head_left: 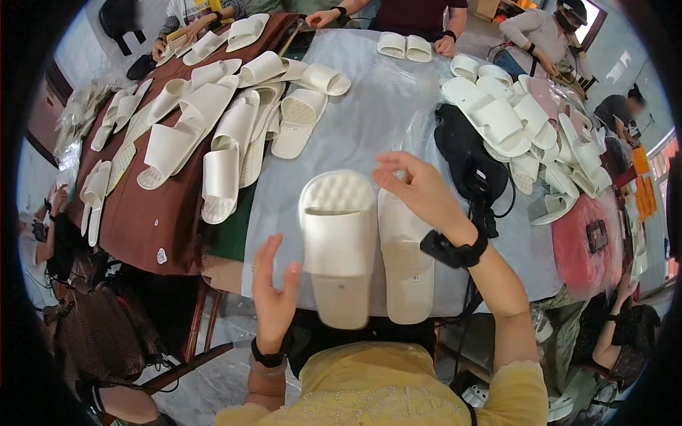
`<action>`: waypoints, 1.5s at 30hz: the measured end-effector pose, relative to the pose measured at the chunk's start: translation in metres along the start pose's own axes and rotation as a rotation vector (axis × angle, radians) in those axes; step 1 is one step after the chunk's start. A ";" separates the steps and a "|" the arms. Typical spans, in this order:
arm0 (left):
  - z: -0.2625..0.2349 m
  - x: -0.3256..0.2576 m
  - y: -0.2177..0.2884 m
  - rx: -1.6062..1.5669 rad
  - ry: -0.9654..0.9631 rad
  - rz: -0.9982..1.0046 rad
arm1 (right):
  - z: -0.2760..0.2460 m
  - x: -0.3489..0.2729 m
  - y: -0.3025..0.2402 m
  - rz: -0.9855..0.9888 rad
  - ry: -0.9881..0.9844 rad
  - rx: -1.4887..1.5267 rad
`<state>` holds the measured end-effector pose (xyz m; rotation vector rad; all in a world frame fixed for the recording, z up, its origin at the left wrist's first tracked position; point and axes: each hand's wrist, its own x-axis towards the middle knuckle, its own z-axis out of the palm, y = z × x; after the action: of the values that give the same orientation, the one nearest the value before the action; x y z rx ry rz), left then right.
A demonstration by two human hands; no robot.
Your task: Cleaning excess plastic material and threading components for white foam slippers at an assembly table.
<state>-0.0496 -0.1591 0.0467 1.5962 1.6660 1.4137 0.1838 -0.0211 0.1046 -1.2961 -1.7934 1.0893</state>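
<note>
In the head view, a pair of white foam slide slippers (369,245) lies side by side at the near edge of the grey-covered table (383,121), long axes running away from the person, toes pointing to the far side. The left hand (273,291) is open beside the left slipper, barely touching it, and the right hand (419,188) hovers loosely curled over the right slipper's toe, gripping nothing. This pair looks matched and aligned, while heaps of loose white slippers (227,128) remain unsorted further off.

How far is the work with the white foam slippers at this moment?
Done: one pair of white foam slippers lies side by side on the grey table cover. In hand: left hand open beside it, right hand above it. Left: loose slipper heaps on the left and right.
</note>
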 end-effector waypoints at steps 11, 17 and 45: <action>0.024 -0.012 -0.033 0.140 -0.157 -0.035 | -0.013 -0.057 0.052 -0.168 -0.200 -0.618; 0.018 -0.002 -0.063 0.358 -0.126 -0.175 | -0.005 -0.085 0.040 -0.240 -0.244 -0.743; 0.013 -0.042 -0.006 0.251 -0.248 -0.119 | -0.036 -0.007 0.090 -0.509 -0.040 -0.845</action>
<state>-0.0312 -0.1916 0.0229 1.6936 1.8065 0.9352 0.2530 -0.0048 0.0390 -1.1178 -2.5461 0.0483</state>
